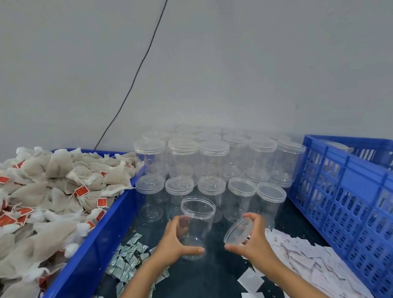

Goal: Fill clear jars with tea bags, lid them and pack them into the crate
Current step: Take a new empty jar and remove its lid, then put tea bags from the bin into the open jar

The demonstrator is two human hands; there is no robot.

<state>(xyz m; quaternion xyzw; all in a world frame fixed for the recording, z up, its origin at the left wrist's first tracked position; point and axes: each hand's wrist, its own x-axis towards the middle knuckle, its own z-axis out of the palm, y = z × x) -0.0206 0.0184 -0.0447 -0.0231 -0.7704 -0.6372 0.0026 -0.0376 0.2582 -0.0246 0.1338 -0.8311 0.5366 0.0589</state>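
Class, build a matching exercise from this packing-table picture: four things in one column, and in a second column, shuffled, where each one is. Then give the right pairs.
Column 1
1. open jar
2. lid
3. tea bags
4. blue crate

Column 2
A. heaped in the blue bin on the left
B. held in the left hand
C. standing at the right edge of the table
D. held in the right hand

Pairs: 1-B, 2-D, 3-A, 4-C
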